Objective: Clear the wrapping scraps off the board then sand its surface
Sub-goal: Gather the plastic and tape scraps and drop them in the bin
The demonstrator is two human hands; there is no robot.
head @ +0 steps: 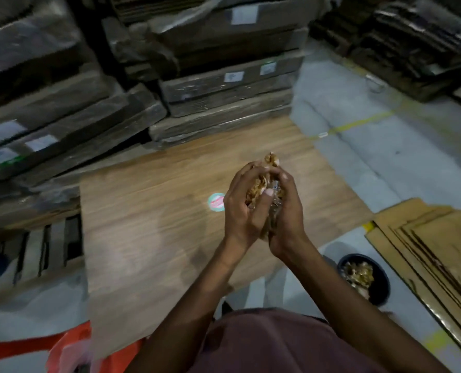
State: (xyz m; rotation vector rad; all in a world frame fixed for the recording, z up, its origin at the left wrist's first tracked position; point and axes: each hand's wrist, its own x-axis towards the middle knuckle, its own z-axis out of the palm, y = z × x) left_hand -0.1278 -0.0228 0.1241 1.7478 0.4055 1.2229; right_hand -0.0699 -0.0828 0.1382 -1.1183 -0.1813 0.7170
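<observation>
Pressing together above the board (154, 232), the left hand (244, 208) and right hand (284, 211) clench a wad of brown wrapping scraps (271, 160) between them. A black bucket (383, 289) on the floor at right holds similar scraps.

Grey floor (358, 162) with yellow line markings at right of frame. Wood-grain board (154, 211) lies flat on it at centre, a round sticker (216, 202) on its face. Flattened cardboard sheets (434, 251) lie on the floor at lower right, a dark bucket (383, 281) of scraps just beside them. Stacked wrapped flat packs (224, 84) along the top, touching the board's far edge. Orange plastic (70, 348) at lower left.
</observation>
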